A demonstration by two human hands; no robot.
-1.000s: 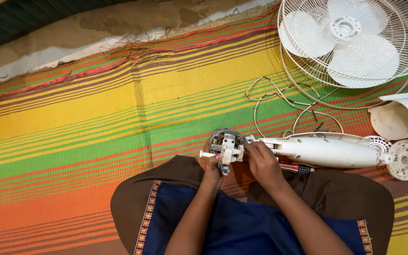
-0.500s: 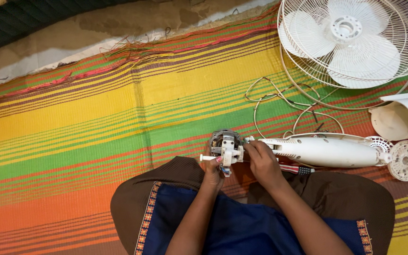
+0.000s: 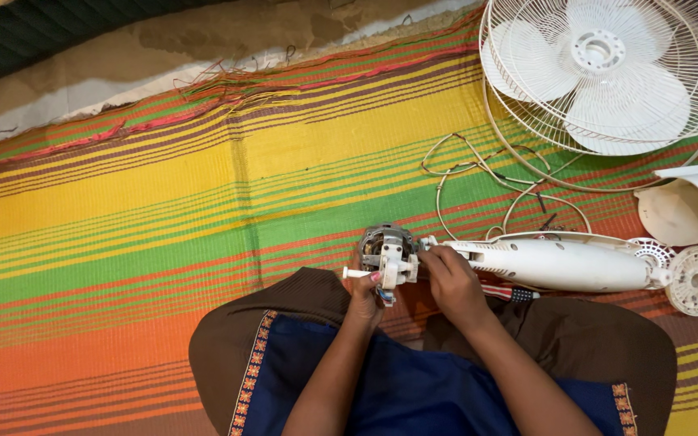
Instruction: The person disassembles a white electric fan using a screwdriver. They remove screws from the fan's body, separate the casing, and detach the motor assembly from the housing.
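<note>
From where I watch, a striped mat covers the floor, with the fan cage lying at its far right corner, a white cover beside it, and the white housing stretched before my knees, loose wires looping behind it. At its near end sits the motor: my left hand grips it from below, my right hand closes on its housing side. I judge a slip could tug those thin wires loose or drop the motor.
</note>
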